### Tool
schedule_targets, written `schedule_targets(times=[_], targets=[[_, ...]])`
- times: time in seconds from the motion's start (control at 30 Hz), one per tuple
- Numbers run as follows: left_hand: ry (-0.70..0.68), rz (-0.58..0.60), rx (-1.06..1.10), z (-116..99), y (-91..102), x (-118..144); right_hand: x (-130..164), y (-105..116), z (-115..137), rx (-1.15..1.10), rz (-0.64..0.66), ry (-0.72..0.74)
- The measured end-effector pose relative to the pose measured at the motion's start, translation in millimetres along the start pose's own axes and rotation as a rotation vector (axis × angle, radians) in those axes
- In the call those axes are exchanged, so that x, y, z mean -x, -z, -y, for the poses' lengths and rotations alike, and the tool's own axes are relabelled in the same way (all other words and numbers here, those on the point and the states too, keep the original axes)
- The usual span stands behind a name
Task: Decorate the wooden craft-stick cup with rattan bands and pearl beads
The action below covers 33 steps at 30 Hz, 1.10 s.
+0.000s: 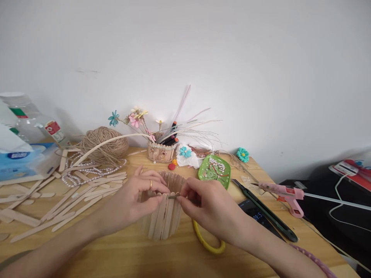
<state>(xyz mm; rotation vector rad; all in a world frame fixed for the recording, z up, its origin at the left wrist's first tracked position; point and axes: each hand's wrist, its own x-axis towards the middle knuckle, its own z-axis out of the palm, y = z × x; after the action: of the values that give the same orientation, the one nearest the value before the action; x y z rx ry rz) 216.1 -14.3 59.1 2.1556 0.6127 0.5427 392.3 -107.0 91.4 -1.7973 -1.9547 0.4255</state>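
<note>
Between both hands (139, 200) (203, 204), stick cup (164, 220), well inside table edge (333, 247).

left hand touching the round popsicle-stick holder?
Touching. Head view: left hand fingers press the round pale wooden popsicle-stick holder wall, no gap.

Worktop (150, 255): twine ball (104, 144) at back left, loose sticks (66, 200) left, pearl string (87, 170), green dish (215, 170), pink glue gun (282, 192) right, knife (265, 212), tissue pack (23, 160).
</note>
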Motion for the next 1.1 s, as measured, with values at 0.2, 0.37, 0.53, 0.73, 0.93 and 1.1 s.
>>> schedule_targets(times=[0.2, 0.37, 0.53, 0.73, 0.93, 1.1], targets=[[-0.026, -0.004, -0.007, 0.6, -0.3, -0.1, 1.7, -0.2, 3.0, -0.063, 0.031, -0.052], [-0.036, -0.002, -0.035, -0.6, -1.0, -1.2, 8.1, 2.1, 8.1, -0.078, -0.005, -0.075], [-0.029, -0.013, -0.040, -0.7, -1.1, -1.8, 12.4, 4.5, 9.9, -0.082, -0.049, -0.069], [-0.024, -0.019, -0.050, 0.1, -2.3, -0.5, 8.8, 0.1, 8.2, -0.044, -0.067, -0.058], [-0.012, -0.023, -0.046, -1.1, -3.8, -0.3, 10.7, -3.6, 5.6, 0.031, -0.090, -0.028], [-0.021, -0.032, -0.042, -1.6, -3.9, -1.1, 12.8, -5.3, 2.4, 0.065, -0.136, -0.017]])
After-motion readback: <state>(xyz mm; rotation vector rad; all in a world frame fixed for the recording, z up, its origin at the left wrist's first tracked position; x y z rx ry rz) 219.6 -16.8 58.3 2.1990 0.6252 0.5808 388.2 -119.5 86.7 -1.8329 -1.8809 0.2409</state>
